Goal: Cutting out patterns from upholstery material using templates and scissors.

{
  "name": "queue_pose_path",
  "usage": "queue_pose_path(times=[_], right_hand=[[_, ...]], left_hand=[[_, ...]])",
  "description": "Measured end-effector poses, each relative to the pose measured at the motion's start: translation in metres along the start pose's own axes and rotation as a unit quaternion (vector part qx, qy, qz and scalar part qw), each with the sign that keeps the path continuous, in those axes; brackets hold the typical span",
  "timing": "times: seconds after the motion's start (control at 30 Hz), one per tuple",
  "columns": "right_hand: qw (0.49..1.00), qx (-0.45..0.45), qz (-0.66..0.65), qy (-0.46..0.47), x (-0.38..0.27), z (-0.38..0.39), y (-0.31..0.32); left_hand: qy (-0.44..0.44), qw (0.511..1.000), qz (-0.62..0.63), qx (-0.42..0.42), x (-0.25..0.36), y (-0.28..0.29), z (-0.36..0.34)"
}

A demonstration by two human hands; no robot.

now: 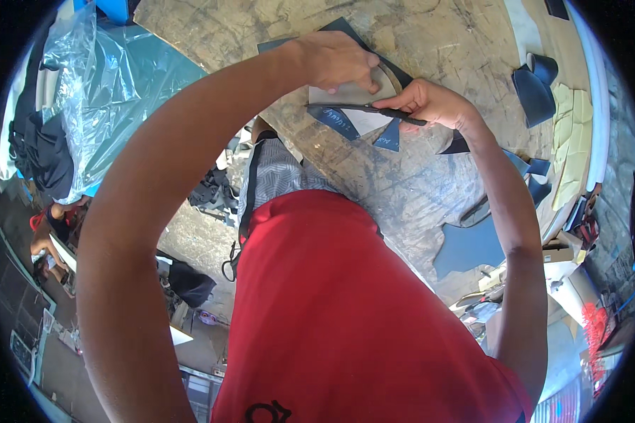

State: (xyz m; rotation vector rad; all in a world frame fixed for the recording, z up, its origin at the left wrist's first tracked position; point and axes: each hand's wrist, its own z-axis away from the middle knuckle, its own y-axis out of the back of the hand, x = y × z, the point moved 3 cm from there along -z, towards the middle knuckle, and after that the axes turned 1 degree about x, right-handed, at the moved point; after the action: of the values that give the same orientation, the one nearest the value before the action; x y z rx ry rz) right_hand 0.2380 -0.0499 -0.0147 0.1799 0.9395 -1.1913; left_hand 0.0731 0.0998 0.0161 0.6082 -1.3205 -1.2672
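Note:
My left hand (339, 62) is bent over a pale flat pattern piece (356, 121) with a curved edge, its fingers closed and pressing on it. Dark sheet material (342, 27) sticks out from behind that piece and my hand. Between the thumb and fingers of my right hand (434, 104) is the black handle of a long, thin cutting tool (346, 106). Its dark blade lies across the pale piece, pointing left toward my left thumb; whether it has one blade or two, I cannot tell. Close below lie dark blue scraps (337, 121) with light handwriting.
The worn wooden table (444, 35) carries black pieces (534, 92) and yellowish folded material (571, 137) at its right. A blue-grey sheet (469, 247) lies nearer me. Clear plastic over a green surface (130, 77) is at left. Another person (53, 236) sits at far left.

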Motion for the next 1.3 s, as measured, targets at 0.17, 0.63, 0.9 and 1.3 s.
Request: queue_pose_path(times=[0.17,0.63,0.9,1.3], right_hand=[[0.988,0.015,0.147,-0.039,-0.019,0.023,-0.04],[0.777,0.342,-0.374,0.373,-0.009,0.102,-0.279],[0.686,0.621,-0.229,0.304,-0.076,0.081,-0.374],[0.561,0.687,-0.356,0.296,-0.087,0.079,-0.449]], left_hand=[[0.005,0.999,-0.037,0.007,0.009,-0.007,0.001],[0.144,0.74,0.585,0.298,0.178,0.059,0.068],[-0.022,0.648,0.746,0.148,0.212,0.087,0.113],[-0.06,0.775,0.623,0.09,0.236,0.099,0.172]])
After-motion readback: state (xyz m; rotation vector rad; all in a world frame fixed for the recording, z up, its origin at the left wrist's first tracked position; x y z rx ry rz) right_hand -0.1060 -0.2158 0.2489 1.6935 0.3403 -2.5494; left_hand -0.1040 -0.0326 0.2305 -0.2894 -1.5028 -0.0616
